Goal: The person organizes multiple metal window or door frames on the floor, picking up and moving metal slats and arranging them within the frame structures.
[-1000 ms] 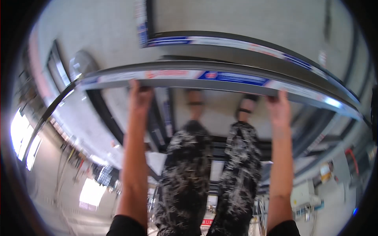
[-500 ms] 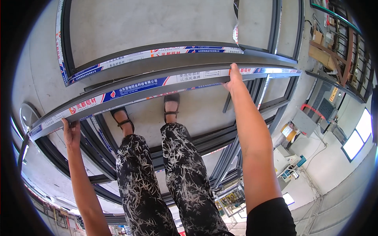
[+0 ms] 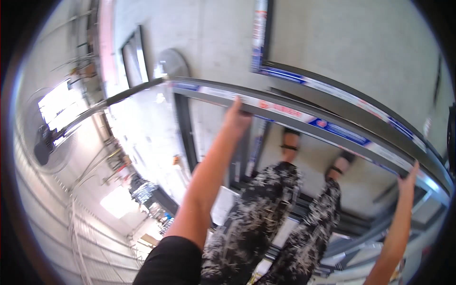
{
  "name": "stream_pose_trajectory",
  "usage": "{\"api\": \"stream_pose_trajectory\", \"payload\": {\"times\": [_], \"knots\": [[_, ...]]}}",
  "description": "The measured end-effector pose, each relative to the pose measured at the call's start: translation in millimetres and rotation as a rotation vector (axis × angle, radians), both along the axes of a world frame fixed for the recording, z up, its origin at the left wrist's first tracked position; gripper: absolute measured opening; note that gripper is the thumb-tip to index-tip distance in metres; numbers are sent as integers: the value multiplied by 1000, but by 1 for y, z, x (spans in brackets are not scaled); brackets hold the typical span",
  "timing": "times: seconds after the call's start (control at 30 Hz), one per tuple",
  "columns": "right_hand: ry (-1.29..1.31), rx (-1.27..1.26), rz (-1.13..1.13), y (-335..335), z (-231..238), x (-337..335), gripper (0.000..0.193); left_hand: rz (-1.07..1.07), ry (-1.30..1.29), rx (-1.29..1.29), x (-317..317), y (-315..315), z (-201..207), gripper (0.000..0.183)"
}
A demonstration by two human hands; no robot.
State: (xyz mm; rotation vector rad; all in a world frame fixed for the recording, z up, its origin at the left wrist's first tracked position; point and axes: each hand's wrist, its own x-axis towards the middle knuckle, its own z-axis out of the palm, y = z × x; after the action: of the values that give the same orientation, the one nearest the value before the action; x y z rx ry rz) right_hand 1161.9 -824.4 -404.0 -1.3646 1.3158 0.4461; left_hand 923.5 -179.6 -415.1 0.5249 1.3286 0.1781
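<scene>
long metal frame bar is being carried level above the concrete floor, left hand and right hand each gripping it; setting down probably needs both lowering together.

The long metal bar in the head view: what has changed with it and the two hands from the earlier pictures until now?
The long metal bar has swung: level a second ago, higher at the right half a second ago, now sloping down to the right. The camera view turned as well. The left hand and right hand keep gripping it, nothing was let go. The patterned trousers and sandalled feet stay below the bar.
</scene>
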Motion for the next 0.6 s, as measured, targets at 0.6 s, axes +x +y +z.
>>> {"api": "stream_pose_trajectory", "payload": {"times": [0.6], "knots": [[7, 311, 484, 131, 72, -113, 37, -395, 321, -94, -15, 106, 29, 77]]}}
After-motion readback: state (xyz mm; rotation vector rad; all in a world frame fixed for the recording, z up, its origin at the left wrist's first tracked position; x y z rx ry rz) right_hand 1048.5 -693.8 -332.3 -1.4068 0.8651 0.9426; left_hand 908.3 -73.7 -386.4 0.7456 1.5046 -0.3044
